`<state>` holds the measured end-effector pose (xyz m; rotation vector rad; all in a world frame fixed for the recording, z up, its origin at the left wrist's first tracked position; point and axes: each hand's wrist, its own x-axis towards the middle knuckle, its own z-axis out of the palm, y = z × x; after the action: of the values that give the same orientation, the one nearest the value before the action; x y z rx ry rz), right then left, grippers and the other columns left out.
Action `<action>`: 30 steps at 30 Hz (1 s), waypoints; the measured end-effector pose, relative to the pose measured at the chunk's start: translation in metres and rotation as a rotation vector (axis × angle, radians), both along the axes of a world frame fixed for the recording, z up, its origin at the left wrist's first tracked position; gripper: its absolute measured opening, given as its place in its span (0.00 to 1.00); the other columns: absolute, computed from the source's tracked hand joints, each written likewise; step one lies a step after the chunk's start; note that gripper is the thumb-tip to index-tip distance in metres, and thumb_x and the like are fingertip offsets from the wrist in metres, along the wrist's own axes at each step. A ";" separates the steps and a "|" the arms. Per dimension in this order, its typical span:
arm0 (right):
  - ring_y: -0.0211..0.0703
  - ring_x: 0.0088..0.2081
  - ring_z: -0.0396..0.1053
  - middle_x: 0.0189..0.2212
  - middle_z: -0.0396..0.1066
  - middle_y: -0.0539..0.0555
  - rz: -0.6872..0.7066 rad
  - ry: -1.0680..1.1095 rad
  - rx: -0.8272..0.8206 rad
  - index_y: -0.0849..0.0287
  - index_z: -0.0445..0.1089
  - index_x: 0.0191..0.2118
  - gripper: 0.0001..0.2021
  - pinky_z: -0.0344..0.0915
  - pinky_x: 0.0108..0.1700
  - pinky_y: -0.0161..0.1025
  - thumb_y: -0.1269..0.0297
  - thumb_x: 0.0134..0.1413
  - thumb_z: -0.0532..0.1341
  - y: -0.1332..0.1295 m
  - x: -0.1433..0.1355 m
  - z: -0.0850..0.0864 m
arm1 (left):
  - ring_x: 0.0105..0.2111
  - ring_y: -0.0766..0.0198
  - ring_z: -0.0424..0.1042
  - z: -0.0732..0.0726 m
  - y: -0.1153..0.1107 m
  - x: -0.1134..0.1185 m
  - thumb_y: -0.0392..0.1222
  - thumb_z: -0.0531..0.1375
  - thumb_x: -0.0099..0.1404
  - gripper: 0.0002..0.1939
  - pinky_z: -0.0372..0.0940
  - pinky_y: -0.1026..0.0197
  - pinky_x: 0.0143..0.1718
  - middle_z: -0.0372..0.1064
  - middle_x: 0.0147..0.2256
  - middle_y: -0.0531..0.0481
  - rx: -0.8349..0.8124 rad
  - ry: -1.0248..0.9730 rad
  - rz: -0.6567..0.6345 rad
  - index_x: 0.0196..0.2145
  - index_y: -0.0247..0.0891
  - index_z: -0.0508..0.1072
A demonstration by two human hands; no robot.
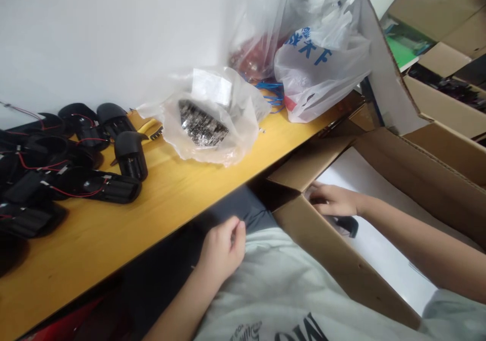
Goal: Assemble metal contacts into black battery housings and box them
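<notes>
My left hand [223,245] is closed in a loose fist above my lap, beside the table's front edge. Its fingers curl inward and hide whatever may be in them. My right hand [334,200] reaches into the open cardboard box [326,252] at its near left corner, fingers bent around a black plastic part [348,225]. The part's curved end shows below the wrist, with a bit of clear plastic around it; the box wall hides the fingertips. White sheeting [379,252] lines the box.
On the yellow table [170,204], several black plastic housings [131,153] with red wires stand at left. An open plastic bag [243,128] holds small metallic pieces [203,125]. Behind are a white carrier bag [319,72] and blue wires [271,92]. More cardboard boxes [448,103] stand at right.
</notes>
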<state>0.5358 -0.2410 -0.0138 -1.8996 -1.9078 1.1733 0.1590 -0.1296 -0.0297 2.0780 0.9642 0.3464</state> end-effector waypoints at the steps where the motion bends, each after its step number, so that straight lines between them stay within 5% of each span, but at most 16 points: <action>1: 0.54 0.45 0.73 0.49 0.71 0.63 -0.003 -0.027 0.011 0.60 0.76 0.31 0.17 0.72 0.49 0.47 0.50 0.59 0.66 -0.001 0.002 0.005 | 0.24 0.66 0.71 0.000 -0.001 0.001 0.46 0.51 0.75 0.18 0.60 0.65 0.29 0.71 0.23 0.50 -0.002 0.006 -0.006 0.26 0.41 0.62; 6: 0.43 0.31 0.64 0.35 0.66 0.56 0.004 -0.149 0.065 0.58 0.65 0.25 0.20 0.65 0.36 0.42 0.51 0.63 0.64 -0.024 0.006 0.024 | 0.23 0.66 0.70 -0.002 -0.002 0.005 0.46 0.51 0.74 0.18 0.59 0.65 0.28 0.70 0.23 0.50 -0.036 0.047 -0.016 0.26 0.41 0.61; 12: 0.40 0.26 0.60 0.28 0.61 0.53 -0.091 -0.080 0.203 0.56 0.57 0.22 0.25 0.61 0.30 0.40 0.49 0.69 0.58 -0.039 -0.004 0.009 | 0.23 0.66 0.70 -0.002 0.002 0.010 0.46 0.52 0.74 0.18 0.59 0.65 0.29 0.70 0.23 0.50 -0.098 0.051 -0.009 0.26 0.41 0.63; 20: 0.44 0.28 0.68 0.25 0.69 0.55 -0.156 -0.084 0.359 0.56 0.68 0.26 0.24 0.66 0.34 0.41 0.46 0.69 0.57 0.001 -0.011 0.002 | 0.22 0.66 0.67 -0.007 0.000 0.008 0.47 0.53 0.73 0.18 0.57 0.65 0.28 0.69 0.22 0.51 -0.144 0.085 -0.030 0.25 0.40 0.62; 23: 0.47 0.31 0.73 0.31 0.77 0.59 -0.203 -0.108 0.378 0.56 0.71 0.28 0.24 0.68 0.37 0.43 0.45 0.70 0.56 -0.003 -0.013 0.004 | 0.23 0.66 0.68 -0.009 0.001 0.005 0.47 0.52 0.74 0.18 0.57 0.64 0.28 0.69 0.23 0.51 -0.158 0.106 -0.012 0.26 0.40 0.62; 27: 0.56 0.43 0.77 0.46 0.79 0.66 -0.571 -0.221 0.363 0.57 0.70 0.27 0.29 0.71 0.48 0.49 0.35 0.65 0.57 -0.025 0.000 0.023 | 0.24 0.66 0.68 -0.016 0.002 0.002 0.49 0.50 0.75 0.19 0.55 0.64 0.28 0.71 0.24 0.50 -0.201 0.180 -0.018 0.26 0.40 0.62; 30: 0.56 0.33 0.73 0.32 0.77 0.65 -0.871 -0.313 0.183 0.59 0.74 0.30 0.36 0.70 0.37 0.49 0.25 0.58 0.57 -0.040 0.023 0.037 | 0.24 0.65 0.68 -0.023 0.002 0.004 0.49 0.49 0.75 0.19 0.54 0.63 0.29 0.72 0.25 0.49 -0.223 0.210 -0.052 0.26 0.40 0.61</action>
<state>0.5584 -0.2814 0.0233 -2.4796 -0.9864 0.4361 0.1632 -0.1274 -0.0526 1.9561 1.0201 -0.0086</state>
